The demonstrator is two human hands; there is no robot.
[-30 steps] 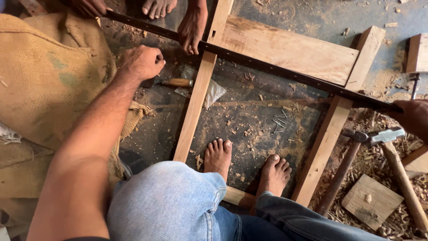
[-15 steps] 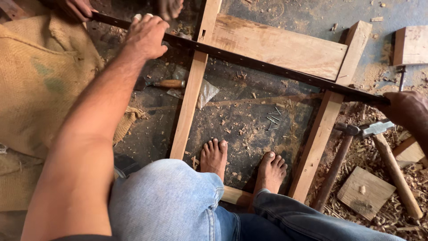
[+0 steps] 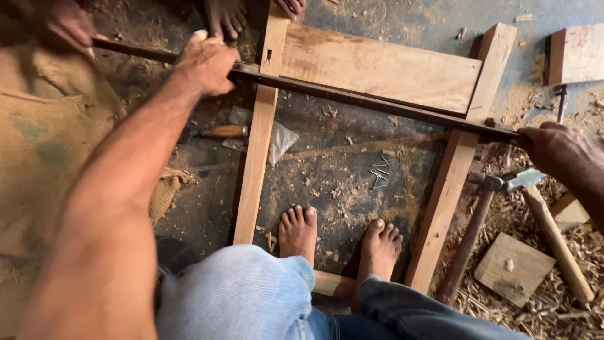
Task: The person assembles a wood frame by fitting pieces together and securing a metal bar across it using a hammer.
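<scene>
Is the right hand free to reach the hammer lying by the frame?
Probably not right away: the right hand grips the long bar's end. The hammer lies just below it, uncovered, so letting go would clear the way.

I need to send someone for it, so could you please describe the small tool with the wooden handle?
Find the wooden frame on the floor. Just outside its left rail, beside a clear plastic bag, lies the tool: a short rounded wooden handle, far smaller than the hammers on the right.

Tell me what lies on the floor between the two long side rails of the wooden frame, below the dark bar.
In the head view, between the left rail and right rail: a scatter of nails, wood chips and the person's bare feet.
</scene>
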